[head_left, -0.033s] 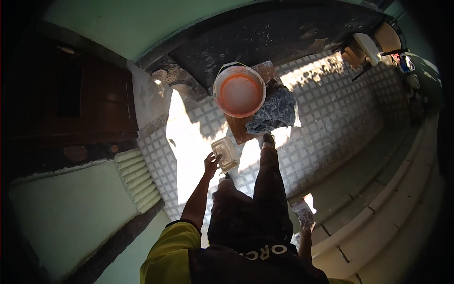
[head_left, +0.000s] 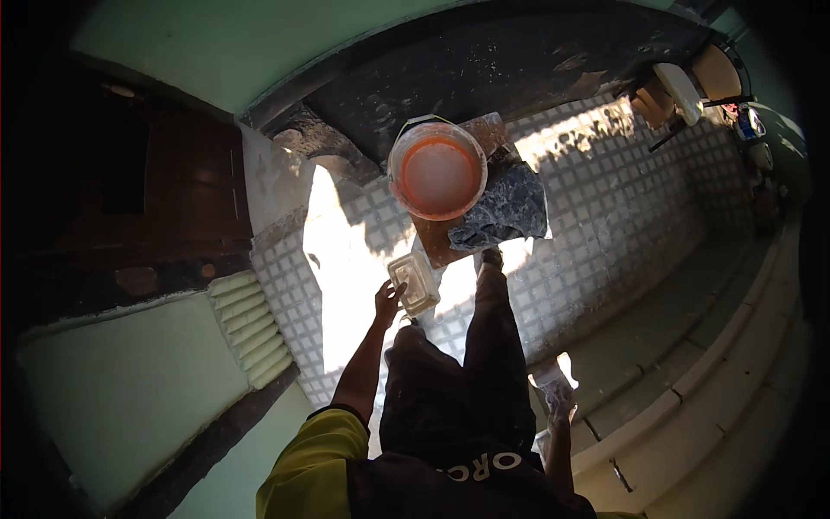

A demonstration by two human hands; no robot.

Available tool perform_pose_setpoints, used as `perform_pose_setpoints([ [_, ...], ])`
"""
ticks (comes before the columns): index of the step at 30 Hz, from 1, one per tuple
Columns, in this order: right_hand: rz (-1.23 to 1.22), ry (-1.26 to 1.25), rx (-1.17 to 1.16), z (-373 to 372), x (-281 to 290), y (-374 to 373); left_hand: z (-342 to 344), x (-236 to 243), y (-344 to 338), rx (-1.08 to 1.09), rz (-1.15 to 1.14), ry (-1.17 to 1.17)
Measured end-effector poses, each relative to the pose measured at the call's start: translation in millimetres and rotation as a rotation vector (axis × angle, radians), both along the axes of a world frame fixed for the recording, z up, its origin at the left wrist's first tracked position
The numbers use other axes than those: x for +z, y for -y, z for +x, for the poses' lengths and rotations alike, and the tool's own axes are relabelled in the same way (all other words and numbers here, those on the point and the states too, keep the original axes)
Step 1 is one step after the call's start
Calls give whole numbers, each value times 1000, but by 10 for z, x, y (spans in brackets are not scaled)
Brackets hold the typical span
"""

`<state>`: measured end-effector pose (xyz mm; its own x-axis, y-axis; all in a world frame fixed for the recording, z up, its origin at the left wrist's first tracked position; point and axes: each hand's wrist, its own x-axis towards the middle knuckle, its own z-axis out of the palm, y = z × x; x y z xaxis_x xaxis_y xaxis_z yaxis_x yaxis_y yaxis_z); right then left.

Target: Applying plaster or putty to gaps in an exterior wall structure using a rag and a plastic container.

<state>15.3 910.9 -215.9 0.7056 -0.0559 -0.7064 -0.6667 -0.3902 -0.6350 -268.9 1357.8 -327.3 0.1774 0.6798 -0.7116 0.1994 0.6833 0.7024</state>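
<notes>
My left hand (head_left: 388,300) grips the side of a shallow, cream-coloured rectangular plastic tub (head_left: 414,284), with its fingers over the near rim. The tub is tilted in the air above the tiled floor, in front of my left foot. At my right side, low by the leg, my right hand (head_left: 560,400) looks smeared with white and is closed around something pale and flat, partly lit by the sun. Glare and shade hide what that thing is. Ahead of me stands a round orange-red bucket (head_left: 438,170) holding a whitish, milky substance, its handle leaning towards the wall.
The bucket rests on a brown board (head_left: 439,242). A crumpled grey-blue plastic sheet (head_left: 506,206) lies right of it, near my right foot (head_left: 492,257). Pale steps (head_left: 657,415) curve along the right. A chair (head_left: 713,73) is at the far right, a dark door (head_left: 130,173) at left.
My right hand has turned or shifted slightly with the pale thing. The view has tilted a little; my left hand still holds the tub.
</notes>
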Motion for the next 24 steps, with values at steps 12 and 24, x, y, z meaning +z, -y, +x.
perform_pose_setpoints([
  [12,62,39,572,1811,-433,-2095,1366,-1044,-493,73,182,-251],
  [24,542,-273,162,1444,-938,-4041,1516,-1599,-517,64,509,-397],
])
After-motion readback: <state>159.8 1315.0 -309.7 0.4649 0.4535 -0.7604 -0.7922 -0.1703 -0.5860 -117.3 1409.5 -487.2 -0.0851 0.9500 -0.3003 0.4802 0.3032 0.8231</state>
